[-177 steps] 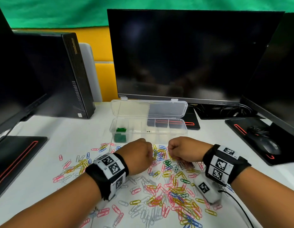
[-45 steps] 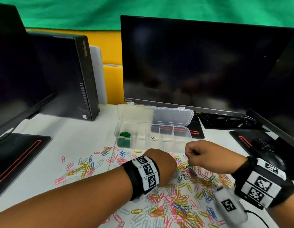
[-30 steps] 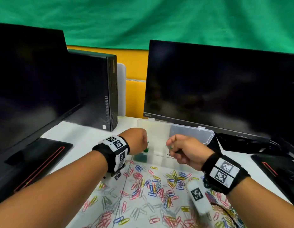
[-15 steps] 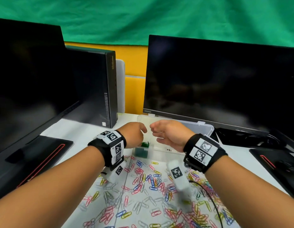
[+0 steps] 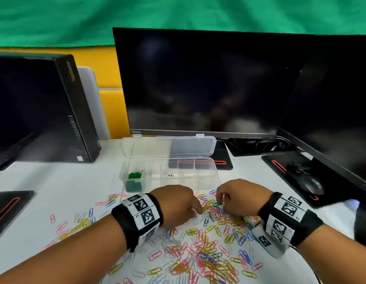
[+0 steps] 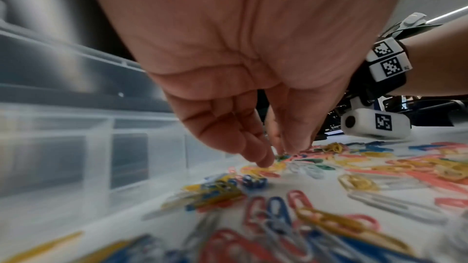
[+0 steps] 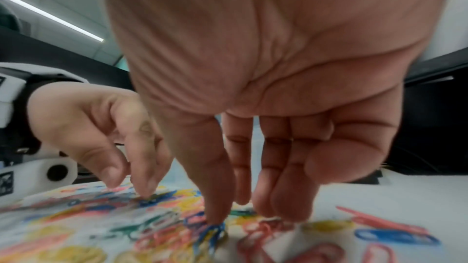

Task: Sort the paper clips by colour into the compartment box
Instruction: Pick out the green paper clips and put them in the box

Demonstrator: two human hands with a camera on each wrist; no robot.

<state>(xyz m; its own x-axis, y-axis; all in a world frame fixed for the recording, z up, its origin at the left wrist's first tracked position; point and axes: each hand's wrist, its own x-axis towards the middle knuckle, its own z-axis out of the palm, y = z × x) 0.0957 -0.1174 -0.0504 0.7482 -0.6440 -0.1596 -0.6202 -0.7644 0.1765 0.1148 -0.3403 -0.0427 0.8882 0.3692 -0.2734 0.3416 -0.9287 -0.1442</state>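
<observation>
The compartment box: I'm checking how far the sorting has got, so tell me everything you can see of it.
The compartment box is a long, clear plastic case lying on the white table, in front of the middle monitor. Its hinged lid, with two clasps, stands open behind it. Dividers split it into small compartments; only the leftmost holds anything, a heap of green paper clips. Neither hand touches it.

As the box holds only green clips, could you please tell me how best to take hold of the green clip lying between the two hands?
Pinch the green clip at one rounded end, coming from straight above. It lies flat on the table among other clips, so a sideways approach would likely drag those along.
</observation>
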